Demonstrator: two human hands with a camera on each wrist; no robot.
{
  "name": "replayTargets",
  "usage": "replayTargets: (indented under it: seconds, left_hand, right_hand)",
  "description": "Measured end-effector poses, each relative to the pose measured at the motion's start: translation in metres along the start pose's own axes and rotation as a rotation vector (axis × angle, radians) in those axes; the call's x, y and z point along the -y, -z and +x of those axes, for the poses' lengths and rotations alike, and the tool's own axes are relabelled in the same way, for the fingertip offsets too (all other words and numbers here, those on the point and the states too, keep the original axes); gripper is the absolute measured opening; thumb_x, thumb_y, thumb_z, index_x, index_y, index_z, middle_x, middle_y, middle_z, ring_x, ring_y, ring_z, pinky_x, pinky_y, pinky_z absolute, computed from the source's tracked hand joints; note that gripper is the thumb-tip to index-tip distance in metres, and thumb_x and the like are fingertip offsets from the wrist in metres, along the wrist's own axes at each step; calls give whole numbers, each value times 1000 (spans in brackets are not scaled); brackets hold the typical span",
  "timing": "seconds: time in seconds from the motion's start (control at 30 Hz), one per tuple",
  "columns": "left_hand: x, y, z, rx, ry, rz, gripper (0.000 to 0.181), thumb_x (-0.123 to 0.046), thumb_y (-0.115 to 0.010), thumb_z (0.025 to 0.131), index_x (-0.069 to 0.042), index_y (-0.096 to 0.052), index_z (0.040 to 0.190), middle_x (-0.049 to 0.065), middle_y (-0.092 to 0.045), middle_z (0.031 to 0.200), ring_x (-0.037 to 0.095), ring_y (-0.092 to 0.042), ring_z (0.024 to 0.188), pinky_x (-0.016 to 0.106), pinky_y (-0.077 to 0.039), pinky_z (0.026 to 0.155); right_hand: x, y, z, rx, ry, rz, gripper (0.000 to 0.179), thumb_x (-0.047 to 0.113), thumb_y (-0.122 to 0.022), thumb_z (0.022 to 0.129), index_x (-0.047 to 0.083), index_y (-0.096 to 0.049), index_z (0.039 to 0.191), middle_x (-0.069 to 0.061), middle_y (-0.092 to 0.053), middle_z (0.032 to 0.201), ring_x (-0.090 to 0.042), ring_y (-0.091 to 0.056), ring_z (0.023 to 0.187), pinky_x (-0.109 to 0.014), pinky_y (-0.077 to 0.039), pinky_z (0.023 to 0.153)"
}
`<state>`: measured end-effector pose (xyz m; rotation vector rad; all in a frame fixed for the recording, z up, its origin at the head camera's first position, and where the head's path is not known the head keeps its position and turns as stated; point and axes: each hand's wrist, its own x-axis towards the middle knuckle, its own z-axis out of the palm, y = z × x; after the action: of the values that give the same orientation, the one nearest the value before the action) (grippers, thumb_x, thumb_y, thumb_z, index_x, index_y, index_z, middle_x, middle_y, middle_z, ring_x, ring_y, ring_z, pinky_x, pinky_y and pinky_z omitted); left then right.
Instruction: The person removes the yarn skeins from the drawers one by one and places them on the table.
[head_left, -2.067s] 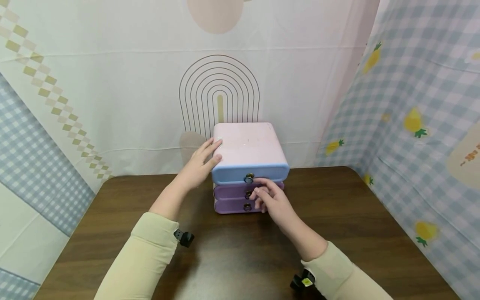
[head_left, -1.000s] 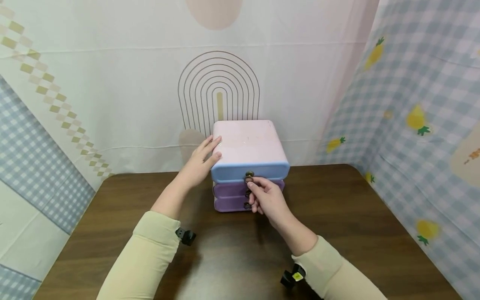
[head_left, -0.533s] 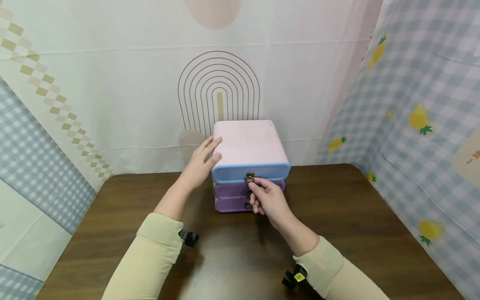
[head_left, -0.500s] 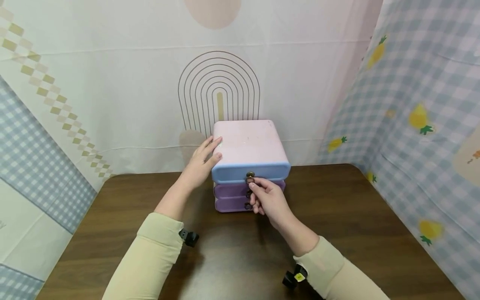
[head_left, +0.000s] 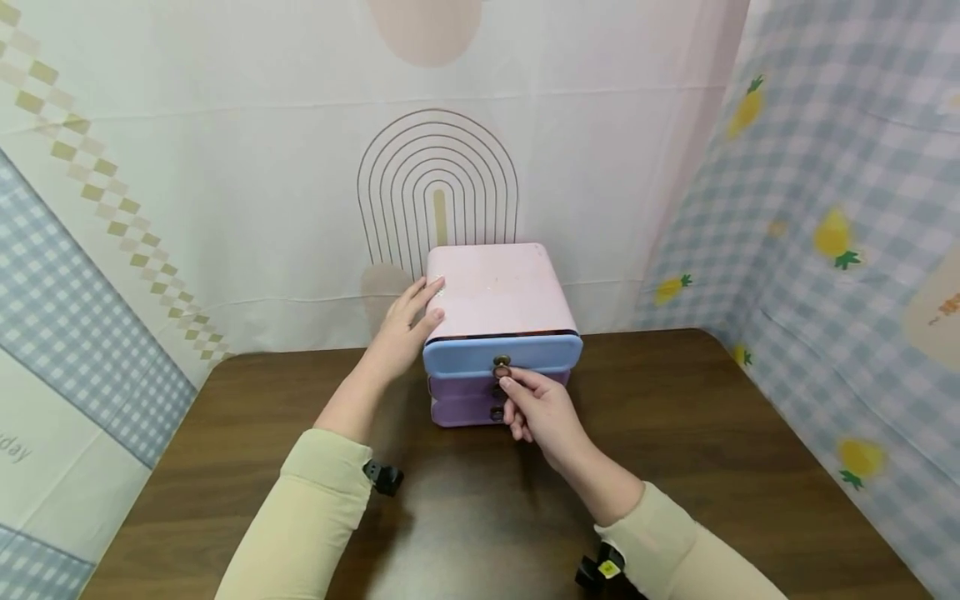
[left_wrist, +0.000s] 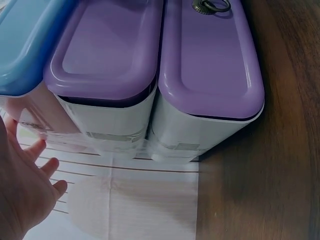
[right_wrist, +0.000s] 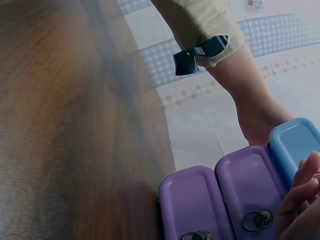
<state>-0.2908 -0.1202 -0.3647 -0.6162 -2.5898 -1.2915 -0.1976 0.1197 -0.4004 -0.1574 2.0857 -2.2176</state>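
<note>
A small stacked drawer unit with a pink top stands on the table. Its blue top drawer sticks out slightly, with a dark gap under the pink rim. My right hand pinches the drawer's brass ring pull between thumb and index finger; the other fingers are loosely curled below. My left hand rests on the unit's upper left side, its fingers extended over the pink edge. Two purple drawers sit beneath. In the left wrist view the left hand lies beside the blue drawer.
The unit stands at the far side of a dark wooden table, close to a white patterned cloth backdrop. Checked cloth with a pineapple print hangs on the right. Each purple drawer has a ring pull.
My right hand first had its index finger by the ring pull, then pinched it. The blue drawer has now come slightly forward, opening a gap under the pink top. My left hand has stayed put.
</note>
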Motion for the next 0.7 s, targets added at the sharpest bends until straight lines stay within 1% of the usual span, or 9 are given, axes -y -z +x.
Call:
replayTargets:
  seconds: [0.2, 0.53, 0.7]
  left_hand:
    - [1, 0, 0, -3, -1, -12, 59, -58, -40, 100, -34, -36, 154, 5, -18, 165, 35, -10, 149, 68, -13, 112]
    - [1, -2, 0, -28, -2, -16, 55, -47, -44, 101, -31, -39, 153, 4, -20, 164, 37, -12, 148, 67, -13, 112]
    - [1, -3, 0, -38, 2, -22, 54, -46, -45, 101, -30, -39, 153, 4, -20, 164, 37, -13, 148, 66, -13, 113]
  right_hand:
    - [0, 0, -10, 10, -13, -24, 28, 17, -57, 101, -2, -64, 121, -4, -56, 58, -10, -48, 41, -20, -36, 39]
    - [1, 3, -28, 54, 1, -45, 31, 17, -57, 101, -6, -62, 121, -5, -56, 58, -10, -48, 40, -20, -36, 39]
    - [1, 5, -37, 76, -14, -56, 34, 18, -57, 101, -7, -62, 122, -4, -55, 58, -10, -48, 40, -20, -37, 39]
